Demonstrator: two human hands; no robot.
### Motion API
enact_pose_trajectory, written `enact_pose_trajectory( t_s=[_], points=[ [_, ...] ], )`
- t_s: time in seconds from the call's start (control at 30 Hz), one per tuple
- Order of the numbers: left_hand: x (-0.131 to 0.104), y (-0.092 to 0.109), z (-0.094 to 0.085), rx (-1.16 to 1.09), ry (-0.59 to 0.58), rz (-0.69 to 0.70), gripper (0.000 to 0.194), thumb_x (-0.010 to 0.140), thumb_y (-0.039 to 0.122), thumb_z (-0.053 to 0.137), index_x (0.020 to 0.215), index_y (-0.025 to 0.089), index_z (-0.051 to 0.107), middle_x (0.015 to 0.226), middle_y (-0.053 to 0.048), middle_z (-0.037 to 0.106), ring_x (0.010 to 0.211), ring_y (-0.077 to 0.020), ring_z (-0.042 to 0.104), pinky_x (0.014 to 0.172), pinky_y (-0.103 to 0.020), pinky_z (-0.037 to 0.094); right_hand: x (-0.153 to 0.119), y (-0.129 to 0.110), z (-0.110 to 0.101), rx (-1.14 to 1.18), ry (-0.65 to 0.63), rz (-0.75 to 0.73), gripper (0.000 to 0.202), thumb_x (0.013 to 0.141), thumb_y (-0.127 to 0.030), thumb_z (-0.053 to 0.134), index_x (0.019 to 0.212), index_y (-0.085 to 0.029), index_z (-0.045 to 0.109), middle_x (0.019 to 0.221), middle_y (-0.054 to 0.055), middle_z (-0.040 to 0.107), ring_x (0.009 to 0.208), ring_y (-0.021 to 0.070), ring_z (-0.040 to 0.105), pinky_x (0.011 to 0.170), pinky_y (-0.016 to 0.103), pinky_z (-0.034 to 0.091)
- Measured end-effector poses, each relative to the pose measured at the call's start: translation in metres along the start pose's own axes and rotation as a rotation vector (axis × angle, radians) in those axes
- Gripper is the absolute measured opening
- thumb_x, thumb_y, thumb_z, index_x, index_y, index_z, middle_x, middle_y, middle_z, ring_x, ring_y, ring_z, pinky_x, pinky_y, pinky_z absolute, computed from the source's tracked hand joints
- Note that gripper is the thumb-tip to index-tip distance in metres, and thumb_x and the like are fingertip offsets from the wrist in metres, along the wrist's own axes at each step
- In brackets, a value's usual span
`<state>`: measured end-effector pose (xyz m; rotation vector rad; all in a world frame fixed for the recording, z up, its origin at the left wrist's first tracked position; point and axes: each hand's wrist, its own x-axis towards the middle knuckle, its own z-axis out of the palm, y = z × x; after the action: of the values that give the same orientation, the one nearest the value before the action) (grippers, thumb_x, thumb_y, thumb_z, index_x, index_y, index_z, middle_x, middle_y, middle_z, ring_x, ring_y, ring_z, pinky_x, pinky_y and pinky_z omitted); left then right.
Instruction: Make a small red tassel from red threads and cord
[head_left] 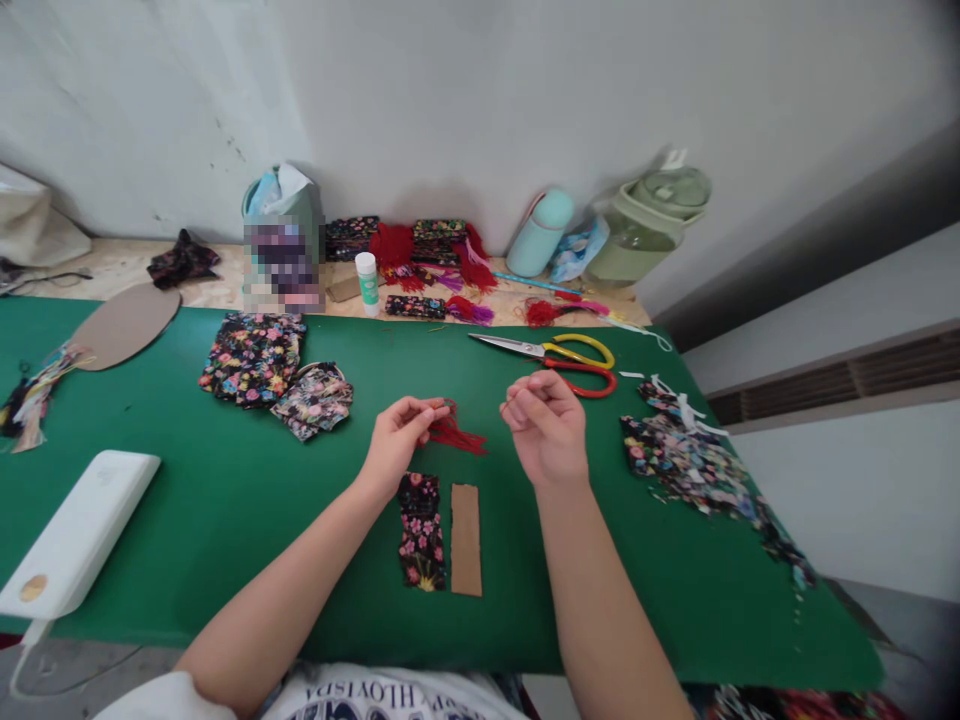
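My left hand (401,435) pinches the top of a red thread tassel (459,436), whose loose strands hang to the right over the green mat. To the right, my right hand (549,425) is raised with its fingers curled and pressed together. Whatever it may hold is too small to see. Below my left hand lies a strip of black floral fabric (421,535). Beside it, slightly apart, is a brown cardboard strip (466,540). Scissors (551,352) with one yellow and one red handle lie just beyond my right hand.
Folded floral fabric pieces (253,358) lie left, with a white power bank (79,535) nearer. Fabric scraps (697,460) spread along the right of the green mat (300,600). At the back stand a glue stick (367,284), a blue bottle (540,232) and a green jug (649,220).
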<state>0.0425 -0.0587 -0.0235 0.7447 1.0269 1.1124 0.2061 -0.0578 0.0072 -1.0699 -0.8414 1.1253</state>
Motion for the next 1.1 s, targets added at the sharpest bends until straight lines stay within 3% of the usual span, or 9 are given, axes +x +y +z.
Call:
enact_pose_trajectory(
  t_s=[0.13,0.33,0.57,1.1],
  points=[
    [0.000,0.000,0.000,0.101,0.018,0.074,0.024,0.067,0.038,0.074,0.071,0.016,0.064,0.086,-0.007,0.073,0.059,-0.0101,0.057,0.051,-0.021,0.036,-0.002,0.006,0.007,-0.048,-0.117,0.243,0.041,0.055,-0.038,0.084,0.067,-0.021,0.049,0.067,-0.003,0.062,0.045,0.0059,0.041,0.042,0.023,0.033],
    [0.000,0.001,-0.001,0.158,-0.004,0.135,0.022,0.068,0.036,0.074,0.068,0.016,0.065,0.088,-0.006,0.072,0.062,-0.0106,0.057,0.060,-0.024,0.046,-0.008,0.014,0.016,-0.020,-0.251,0.433,0.045,0.050,-0.032,0.087,0.063,-0.019,0.046,0.060,-0.005,0.061,0.043,0.0049,0.044,0.038,0.019,0.033],
    [-0.002,0.002,0.000,0.182,-0.019,0.147,0.020,0.069,0.033,0.073,0.070,0.015,0.066,0.093,-0.008,0.070,0.069,-0.0127,0.061,0.067,-0.027,0.051,-0.009,0.020,0.017,-0.052,-0.273,0.464,0.043,0.051,-0.031,0.087,0.064,-0.019,0.048,0.052,-0.007,0.056,0.045,0.0065,0.049,0.037,0.016,0.035],
    [-0.003,0.000,-0.001,0.208,-0.034,0.192,0.014,0.072,0.028,0.070,0.071,0.015,0.066,0.094,-0.008,0.069,0.076,-0.0156,0.064,0.073,-0.029,0.053,-0.007,0.022,0.015,-0.062,-0.251,0.468,0.042,0.051,-0.032,0.087,0.068,-0.019,0.050,0.064,-0.001,0.068,0.048,0.0074,0.057,0.040,0.016,0.041]
  ],
)
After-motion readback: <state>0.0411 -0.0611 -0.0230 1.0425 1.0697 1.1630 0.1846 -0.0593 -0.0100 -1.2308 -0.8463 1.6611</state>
